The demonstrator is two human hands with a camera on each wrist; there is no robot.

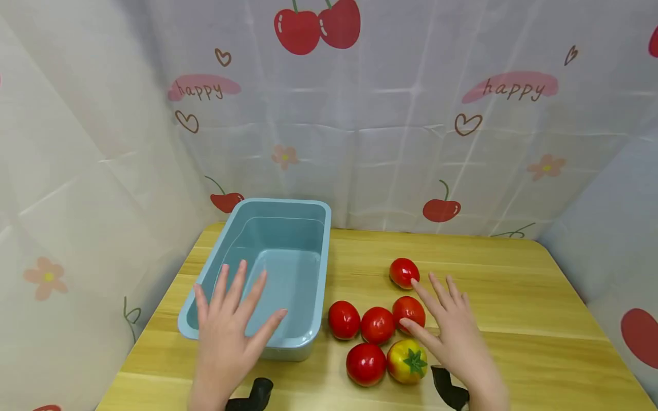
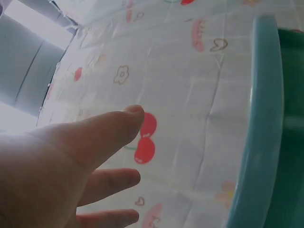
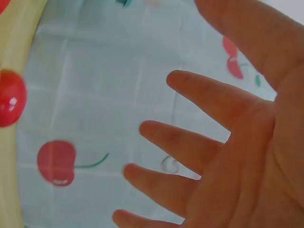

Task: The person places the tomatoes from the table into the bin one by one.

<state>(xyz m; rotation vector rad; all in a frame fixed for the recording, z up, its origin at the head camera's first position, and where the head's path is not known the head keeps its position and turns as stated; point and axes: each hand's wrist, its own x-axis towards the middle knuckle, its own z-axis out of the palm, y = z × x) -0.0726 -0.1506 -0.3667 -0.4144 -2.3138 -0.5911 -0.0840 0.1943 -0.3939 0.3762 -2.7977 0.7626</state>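
Observation:
A light blue plastic tub (image 1: pixel 233 228) stands empty on the left of a wooden table (image 1: pixel 514 297). My left hand (image 1: pixel 231 319) hovers over its near end with fingers spread, holding nothing. To the right lie several red tomatoes (image 1: pixel 377 325), one further back (image 1: pixel 403 272), and a yellow-red one (image 1: pixel 406 361). My right hand (image 1: pixel 447 325) is spread flat beside them, its thumb close to a red tomato (image 1: pixel 408 311). In the left wrist view the tub rim (image 2: pixel 259 142) fills the right side beside my open left hand (image 2: pixel 114 156). The right wrist view shows my right hand (image 3: pixel 190 161) spread, and one tomato (image 3: pixel 9 97) at the left edge.
Cherry-print curtains (image 1: pixel 390 114) wall in the table at the back and on both sides. Two black wrist mounts (image 1: pixel 257 394) show at the bottom edge. Bare tabletop lies to the right of the tomatoes.

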